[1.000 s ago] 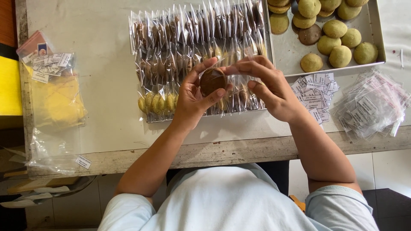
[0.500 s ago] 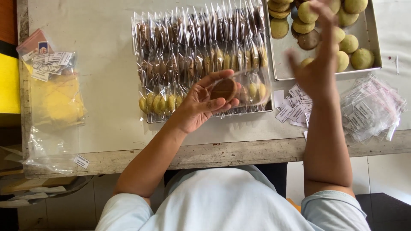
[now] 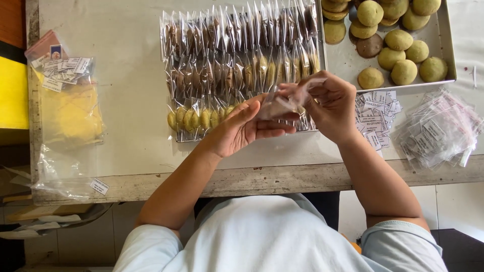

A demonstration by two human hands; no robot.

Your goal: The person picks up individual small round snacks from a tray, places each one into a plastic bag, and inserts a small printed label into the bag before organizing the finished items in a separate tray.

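Now left hand (image 3: 242, 128) is palm-up, fingers loosely open, supporting a clear plastic sleeve (image 3: 285, 100). Right hand (image 3: 330, 103) is curled, pinching the sleeve's top edge. Sleeve is crumpled, see-through, between both hands, above rows of bagged cookies (image 3: 237, 65); beyond, metal tray (image 3: 448, 50) with cookies.

Your left fingers (image 3: 267, 112) and right fingers (image 3: 307, 95) blur the small clear plastic sleeve (image 3: 282, 100) pinched between them, so you cannot tell whether a cookie sits inside it. Behind your fingers, part of the front rows of bagged cookies (image 3: 237, 75) is hidden. Beyond your right fingers, the metal baking tray (image 3: 348, 63) is cut off by the top edge. The print on the small white paper labels (image 3: 375, 113) beside your right fingers is too small to tell.
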